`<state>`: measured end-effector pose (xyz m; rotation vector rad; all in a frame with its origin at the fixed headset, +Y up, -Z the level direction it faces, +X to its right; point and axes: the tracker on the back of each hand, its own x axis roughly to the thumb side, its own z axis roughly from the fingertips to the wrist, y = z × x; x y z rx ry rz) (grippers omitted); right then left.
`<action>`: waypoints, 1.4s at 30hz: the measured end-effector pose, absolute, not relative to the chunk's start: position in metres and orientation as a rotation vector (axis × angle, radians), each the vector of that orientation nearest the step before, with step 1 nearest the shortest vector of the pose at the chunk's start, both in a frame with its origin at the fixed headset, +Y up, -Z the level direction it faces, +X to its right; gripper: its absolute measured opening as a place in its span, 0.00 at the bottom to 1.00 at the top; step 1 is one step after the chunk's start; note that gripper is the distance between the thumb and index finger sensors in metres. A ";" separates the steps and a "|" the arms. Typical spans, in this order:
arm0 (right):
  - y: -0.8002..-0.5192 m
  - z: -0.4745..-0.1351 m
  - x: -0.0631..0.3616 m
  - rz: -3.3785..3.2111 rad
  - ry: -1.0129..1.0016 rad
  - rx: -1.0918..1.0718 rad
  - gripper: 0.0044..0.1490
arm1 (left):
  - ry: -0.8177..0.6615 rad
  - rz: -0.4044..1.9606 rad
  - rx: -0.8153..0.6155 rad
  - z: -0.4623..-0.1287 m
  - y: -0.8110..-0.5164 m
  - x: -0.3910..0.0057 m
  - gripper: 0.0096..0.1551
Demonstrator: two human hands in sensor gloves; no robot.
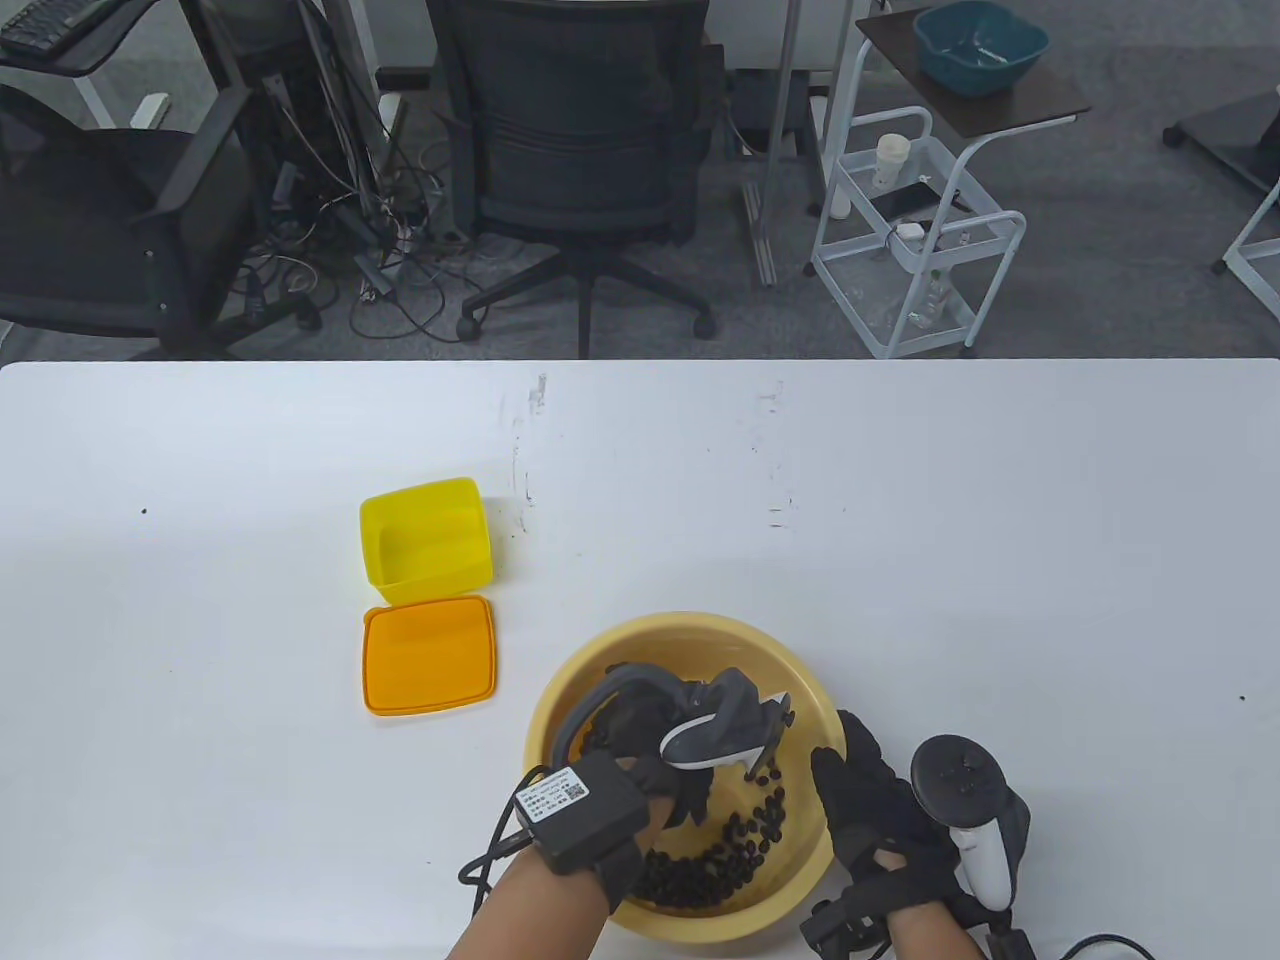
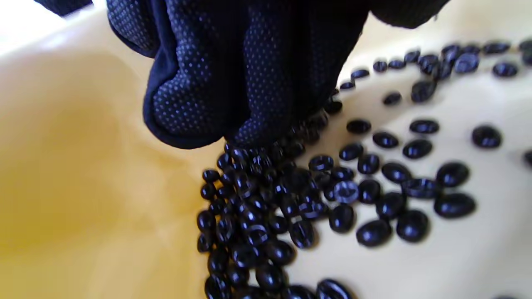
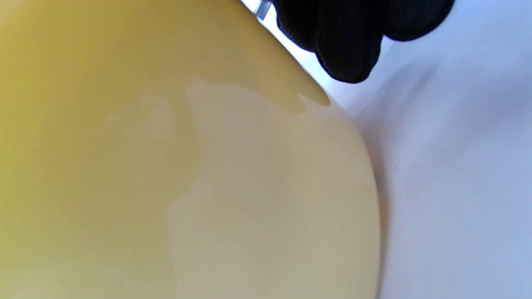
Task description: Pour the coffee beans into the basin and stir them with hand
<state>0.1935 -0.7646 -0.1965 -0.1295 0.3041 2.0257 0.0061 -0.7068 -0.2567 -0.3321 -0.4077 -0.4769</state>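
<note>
Table view: white table point(image 1: 900, 520) (office chairs point(image 1: 570, 130) behind), left hand point(image 1: 650, 740) relaxed among beans point(image 1: 720, 860), right hand point(image 1: 870, 800) gripping basin point(image 1: 690, 625).

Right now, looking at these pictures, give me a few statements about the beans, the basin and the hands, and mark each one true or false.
1. The coffee beans lie in the basin. True.
2. The left hand is down inside the basin, its fingers at the beans. True.
3. The yellow container is full of beans. False: no beans show in it.
4. The orange lid sits on the container. False: it lies flat on the table, beside the container.
5. The right hand is stirring the beans. False: it rests at the basin's outer rim.
</note>
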 end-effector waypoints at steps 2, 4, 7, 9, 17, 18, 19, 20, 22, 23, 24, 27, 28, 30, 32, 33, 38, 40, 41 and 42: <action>-0.765 -0.196 0.193 2.028 0.302 -0.131 0.43 | -0.411 -0.438 -0.295 -0.252 -0.693 0.003 0.31; -0.764 -0.196 0.193 2.030 0.302 -0.128 0.43 | -0.403 -0.428 -0.197 -0.244 -0.671 -0.004 0.32; -0.764 -0.195 0.195 2.034 0.327 -0.112 0.44 | -0.357 -0.437 -0.086 -0.237 -0.648 -0.021 0.35; -0.763 -0.193 0.197 2.041 0.337 -0.090 0.46 | -0.313 -0.387 -0.034 -0.230 -0.632 -0.043 0.37; -0.724 -0.172 0.199 2.347 -0.055 -0.060 0.50 | -0.341 -0.127 0.137 -0.206 -0.630 -0.129 0.39; -0.720 -0.169 0.198 2.391 -0.100 -0.031 0.51 | -0.349 -0.115 0.154 -0.202 -0.636 -0.136 0.40; -0.718 -0.166 0.196 2.430 -0.133 -0.020 0.51 | -0.360 -0.100 0.166 -0.199 -0.642 -0.141 0.40; -0.716 -0.165 0.195 2.474 -0.168 -0.008 0.51 | -0.370 -0.086 0.169 -0.197 -0.649 -0.146 0.41; -0.713 -0.161 0.194 2.532 -0.244 0.011 0.49 | -0.392 -0.060 0.166 -0.197 -0.662 -0.156 0.43; -0.711 -0.159 0.193 2.551 -0.274 0.023 0.49 | -0.387 -0.055 0.162 -0.197 -0.668 -0.162 0.44; -0.709 -0.158 0.193 2.575 -0.301 0.046 0.49 | -0.380 -0.047 0.157 -0.198 -0.674 -0.169 0.44; -0.705 -0.155 0.190 2.643 -0.379 0.086 0.51 | -0.383 0.011 0.159 -0.197 -0.686 -0.183 0.46; -0.704 -0.155 0.188 2.673 -0.395 0.086 0.53 | -0.389 0.036 0.165 -0.197 -0.689 -0.187 0.46; -0.699 -0.156 0.182 2.733 -0.385 0.097 0.56 | -0.405 0.071 0.166 -0.196 -0.696 -0.192 0.47; -0.692 -0.161 0.174 2.764 -0.353 0.151 0.57 | -0.415 0.075 0.145 -0.196 -0.700 -0.195 0.48; -0.688 -0.165 0.169 2.786 -0.360 0.188 0.57 | -0.411 0.066 0.138 -0.196 -0.702 -0.197 0.47; -0.679 -0.180 0.148 2.890 -0.332 0.322 0.56 | -0.430 0.051 0.142 -0.190 -0.703 -0.199 0.48; -0.677 -0.185 0.141 2.930 -0.316 0.372 0.55 | -0.431 0.032 0.149 -0.187 -0.703 -0.199 0.48; -0.677 -0.186 0.138 2.948 -0.302 0.379 0.55 | -0.433 0.026 0.144 -0.187 -0.703 -0.198 0.48; -0.678 -0.186 0.136 2.961 -0.284 0.379 0.55 | -0.436 0.023 0.139 -0.186 -0.703 -0.198 0.48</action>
